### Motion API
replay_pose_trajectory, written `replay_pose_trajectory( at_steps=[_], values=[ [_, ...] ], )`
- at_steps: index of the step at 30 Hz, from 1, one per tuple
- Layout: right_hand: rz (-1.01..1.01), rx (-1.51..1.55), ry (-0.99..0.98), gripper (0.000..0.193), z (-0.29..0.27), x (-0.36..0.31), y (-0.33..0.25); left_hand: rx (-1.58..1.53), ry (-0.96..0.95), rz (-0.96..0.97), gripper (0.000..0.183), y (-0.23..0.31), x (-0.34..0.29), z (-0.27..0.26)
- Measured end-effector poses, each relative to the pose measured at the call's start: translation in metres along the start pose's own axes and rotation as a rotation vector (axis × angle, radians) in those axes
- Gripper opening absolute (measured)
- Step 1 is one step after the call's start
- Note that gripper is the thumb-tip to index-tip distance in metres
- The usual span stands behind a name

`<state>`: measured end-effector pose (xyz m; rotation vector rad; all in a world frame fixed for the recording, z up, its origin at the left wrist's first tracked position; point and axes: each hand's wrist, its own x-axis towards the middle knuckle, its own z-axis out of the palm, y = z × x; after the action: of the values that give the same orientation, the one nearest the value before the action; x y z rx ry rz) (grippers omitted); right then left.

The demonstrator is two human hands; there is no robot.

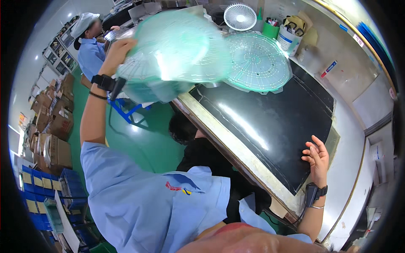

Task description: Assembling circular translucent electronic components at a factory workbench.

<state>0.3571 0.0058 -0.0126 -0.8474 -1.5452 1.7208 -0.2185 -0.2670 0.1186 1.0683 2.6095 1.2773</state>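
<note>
Left hand [121, 47], raised at arm's length, fingers closed on the left rim of a stack of translucent green round trays [177, 50], which extends rightward from the hand, blurred and tilted, above the far left corner of the desk [346, 139]. Right hand [317, 157], empty with fingers loosely spread, hovers at the near right edge of the black mat [270, 109], well apart from the stack. A second green round tray [258, 63] lies flat on the mat's far end, just beside the held stack, before a small white fan [240, 17].
</note>
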Motion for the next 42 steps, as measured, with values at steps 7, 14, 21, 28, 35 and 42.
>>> replay_pose_trajectory(
  at_steps=[7, 14, 21, 28, 35, 42],
  values=[
    [0.013, -0.126, -0.034, 0.035, 0.002, -0.003, -0.001, 1.118, 0.435, 0.394, 0.031, -0.062, 0.003, -0.024],
    [0.031, -0.214, -0.081, 0.029, -0.002, -0.004, 0.002, 0.714, -0.269, 0.283, 0.051, -0.014, -0.045, 0.042],
    [-0.424, -0.681, -0.060, 0.025, 0.066, -0.043, -0.020, 0.804, 0.181, 0.602, 0.043, 0.013, -0.077, 0.085],
    [0.217, -0.350, -0.541, 0.039, 0.095, -0.096, 0.124, 0.174, -0.607, 1.014, 0.052, 0.092, -0.101, 0.209],
    [-0.441, -1.320, -0.143, 0.046, 0.083, -0.034, 0.189, 0.577, -0.577, 0.806, 0.071, 0.101, -0.049, 0.304],
    [-0.382, -1.332, -0.153, 0.045, 0.111, -0.016, 0.216, 0.497, -0.615, 1.163, 0.053, 0.116, -0.122, 0.262]
  ],
)
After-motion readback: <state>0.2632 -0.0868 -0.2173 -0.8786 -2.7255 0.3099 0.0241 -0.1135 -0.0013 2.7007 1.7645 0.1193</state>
